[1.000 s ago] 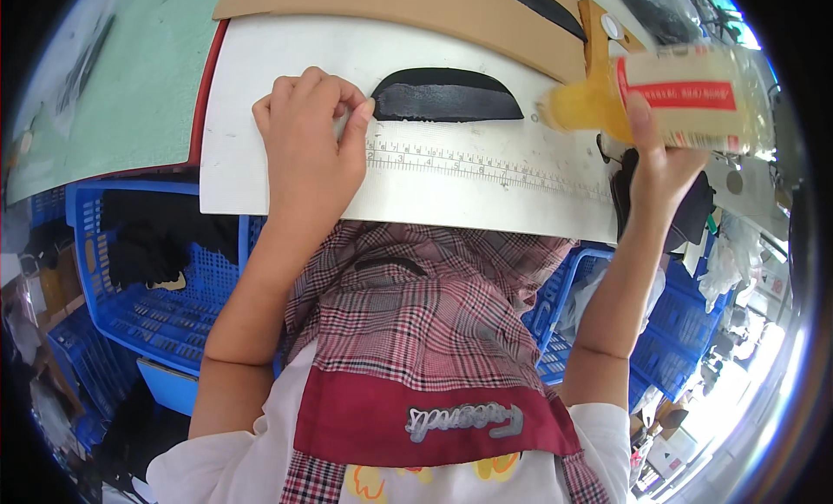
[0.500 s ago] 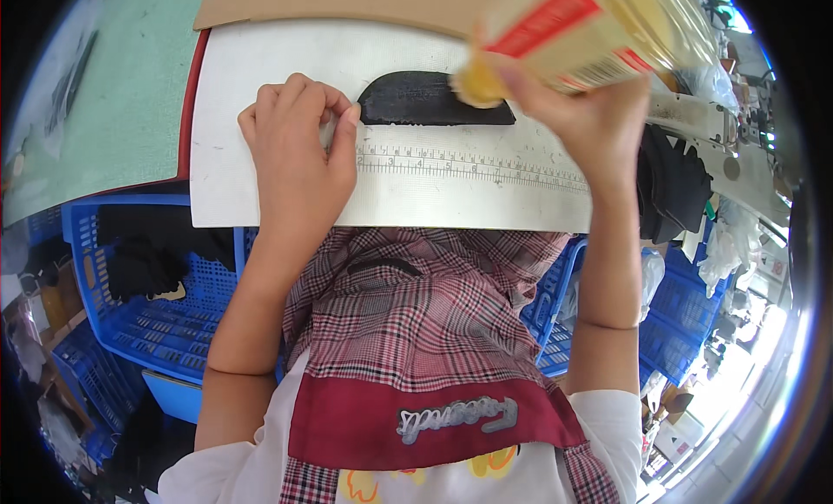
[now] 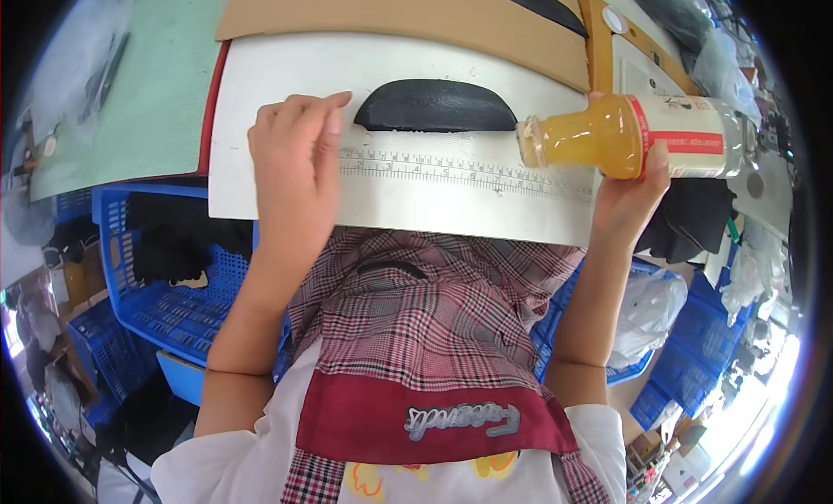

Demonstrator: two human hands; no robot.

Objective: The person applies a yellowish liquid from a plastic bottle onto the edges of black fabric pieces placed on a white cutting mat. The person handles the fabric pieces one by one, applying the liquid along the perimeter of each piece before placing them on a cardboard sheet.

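Note:
On the white work board (image 3: 286,61) lies a flat black half-moon piece (image 3: 434,105), its straight edge facing me. Just off its left tip is my left hand (image 3: 299,148), open, index finger stretched out and nothing held. My right hand (image 3: 629,196) grips a clear bottle (image 3: 625,135) of yellow liquid from below. The bottle lies nearly level, its mouth pointing left beside the black piece's right end. A printed ruler scale (image 3: 442,170) runs across the board on the near side of the piece.
Brown cardboard (image 3: 390,13) lies along the board's far side, with black strips (image 3: 538,5) on it. A green surface (image 3: 113,113) adjoins at left. Blue crates (image 3: 173,313) stand below on both sides. Black pieces (image 3: 685,217) are stacked at right.
My right hand has drawn the bottle right and toward me, off the black piece, and tipped it nearly level. My left fingers have come away from the piece's left tip.

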